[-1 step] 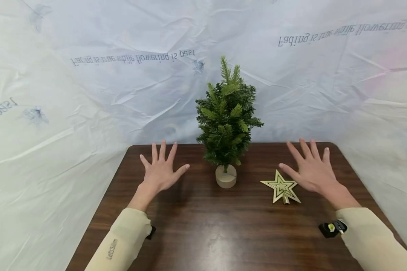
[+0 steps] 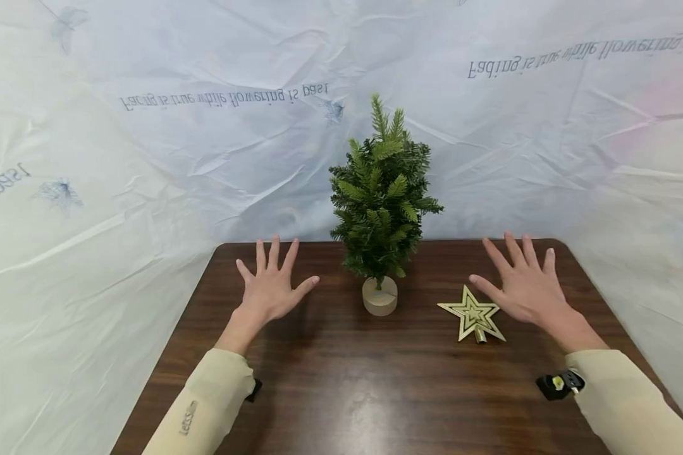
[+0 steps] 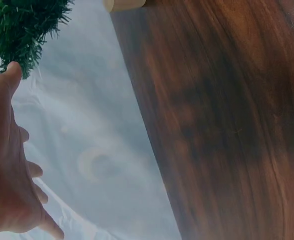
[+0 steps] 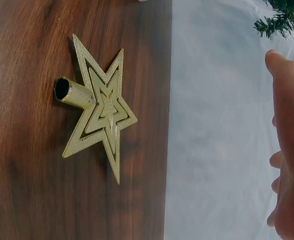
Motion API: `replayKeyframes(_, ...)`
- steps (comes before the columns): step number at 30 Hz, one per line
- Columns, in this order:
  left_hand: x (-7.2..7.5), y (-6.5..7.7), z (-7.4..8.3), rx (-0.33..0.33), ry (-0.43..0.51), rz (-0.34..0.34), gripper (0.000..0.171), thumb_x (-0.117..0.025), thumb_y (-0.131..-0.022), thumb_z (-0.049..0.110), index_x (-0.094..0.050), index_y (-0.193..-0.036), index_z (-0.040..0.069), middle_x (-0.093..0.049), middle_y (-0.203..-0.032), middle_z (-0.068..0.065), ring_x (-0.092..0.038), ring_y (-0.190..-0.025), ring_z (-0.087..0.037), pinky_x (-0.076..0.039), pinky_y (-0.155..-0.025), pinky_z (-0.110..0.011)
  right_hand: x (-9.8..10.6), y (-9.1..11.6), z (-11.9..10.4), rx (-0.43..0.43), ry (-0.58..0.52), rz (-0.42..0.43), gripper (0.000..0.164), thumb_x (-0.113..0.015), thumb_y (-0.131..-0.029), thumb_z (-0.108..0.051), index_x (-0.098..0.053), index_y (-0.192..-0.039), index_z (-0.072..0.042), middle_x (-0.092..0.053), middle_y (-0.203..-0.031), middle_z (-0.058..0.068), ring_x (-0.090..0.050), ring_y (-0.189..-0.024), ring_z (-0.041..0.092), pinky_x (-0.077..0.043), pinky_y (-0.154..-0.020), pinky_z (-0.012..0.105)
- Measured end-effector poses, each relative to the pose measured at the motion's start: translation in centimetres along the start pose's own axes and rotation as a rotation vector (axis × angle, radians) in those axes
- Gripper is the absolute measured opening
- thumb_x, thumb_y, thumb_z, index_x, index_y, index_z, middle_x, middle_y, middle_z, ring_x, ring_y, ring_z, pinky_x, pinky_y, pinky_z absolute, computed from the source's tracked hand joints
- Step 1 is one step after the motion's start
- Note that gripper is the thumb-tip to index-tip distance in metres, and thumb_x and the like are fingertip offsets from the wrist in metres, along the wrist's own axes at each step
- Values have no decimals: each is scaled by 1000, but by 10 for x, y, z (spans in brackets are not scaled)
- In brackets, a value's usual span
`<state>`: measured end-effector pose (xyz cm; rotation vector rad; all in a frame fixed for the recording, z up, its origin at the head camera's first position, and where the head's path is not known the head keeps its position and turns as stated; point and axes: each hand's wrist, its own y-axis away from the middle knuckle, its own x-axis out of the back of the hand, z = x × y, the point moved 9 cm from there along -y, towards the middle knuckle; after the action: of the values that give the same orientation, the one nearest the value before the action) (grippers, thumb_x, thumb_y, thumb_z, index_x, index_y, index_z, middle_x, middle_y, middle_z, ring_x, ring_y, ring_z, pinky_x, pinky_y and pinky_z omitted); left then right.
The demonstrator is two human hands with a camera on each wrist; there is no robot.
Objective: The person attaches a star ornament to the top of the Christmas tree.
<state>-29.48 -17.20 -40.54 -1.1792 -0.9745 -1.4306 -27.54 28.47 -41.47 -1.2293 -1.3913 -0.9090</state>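
A small artificial Christmas tree (image 2: 380,202) stands upright on a round wooden base (image 2: 380,303) near the table's far edge. To its right a gold star tree topper (image 2: 471,314) lies flat; the right wrist view shows the hollow tube (image 4: 76,93) at its foot. My left hand (image 2: 269,292) is left of the tree, palm down, fingers straight and spread, holding nothing. Just beyond the star, to the right, my right hand (image 2: 525,287) is spread the same way, its thumb close to the star's upper points in the head view.
The dark wooden table (image 2: 341,379) has rounded far corners. Pale crumpled sheeting (image 2: 250,164) with printed lettering hangs behind it and along both sides. Black wrist devices (image 2: 559,384) show at the beige sleeves (image 2: 620,392).
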Motion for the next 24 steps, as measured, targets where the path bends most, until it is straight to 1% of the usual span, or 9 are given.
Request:
replayKeyframes(3,2,1,4,-30,57,22,95,-45,-101,76,1,-172,33,8,-179,-13,15,-163,-45,4,-115,-86,-2,3,3,-3,-21,0,89,-45,-105,-67,-8,-173,-22,-1,-174,31,3,-157,61,4,-113,87)
replayKeyframes(5,7,2,10,-74,144,57,94,-50,-101,72,1,-171,35,5,-179,-13,10,-164,-45,0,-117,-84,-5,6,6,-7,-53,4,88,-47,-106,-66,-11,-172,-21,-8,-173,33,-4,-157,62,-1,-113,87)
replayKeyframes(7,17,3,21,-136,248,115,93,-53,-102,67,1,-171,36,2,-179,-12,3,-165,-44,-7,-120,-82,-8,10,8,-11,-84,13,86,-49,-106,-63,-18,-172,-17,-17,-170,35,-14,-155,63,-9,-112,86)
replayKeyframes(9,30,4,37,-210,354,181,91,-55,-102,65,-1,-171,39,1,-180,-10,-5,-165,-43,-16,-122,-78,-11,15,10,-19,-108,24,83,-51,-106,-61,-28,-169,-12,-27,-166,37,-25,-149,64,-21,-109,85)
replayKeyframes(12,53,7,65,-327,495,291,87,-55,-102,68,-11,-171,39,0,-179,-8,-12,-164,-42,-28,-119,-76,-20,22,17,-42,-155,18,78,-53,-107,-57,-39,-163,-4,-36,-159,39,-36,-140,65,-34,-101,82)
replayKeyframes(14,66,9,84,-386,588,344,86,-54,-100,73,-18,-170,40,1,-179,-6,-12,-164,-41,-30,-117,-76,-28,28,23,-60,-196,6,74,-55,-107,-54,-44,-159,-1,-40,-155,40,-40,-136,65,-38,-96,81)
replayKeyframes(16,75,8,99,-428,678,378,85,-54,-97,76,-25,-169,39,2,-179,-2,-11,-165,-38,-28,-119,-75,-36,33,28,-79,-244,-4,71,-57,-108,-50,-48,-155,2,-45,-151,40,-43,-134,64,-40,-96,79)
replayKeyframes(20,84,-1,120,-453,832,389,79,-60,-97,70,-33,-166,42,5,-179,4,-10,-166,-34,-25,-124,-69,-50,45,36,-107,-288,6,63,-61,-107,-41,-55,-147,7,-54,-143,41,-54,-125,61,-46,-92,74)
replayKeyframes(24,84,-12,127,-421,891,394,74,-69,-98,60,-37,-163,44,3,-179,0,-9,-166,-33,-26,-125,-68,-59,54,44,-145,-302,5,59,-64,-106,-38,-60,-140,10,-62,-133,40,-61,-116,60,-50,-87,70)
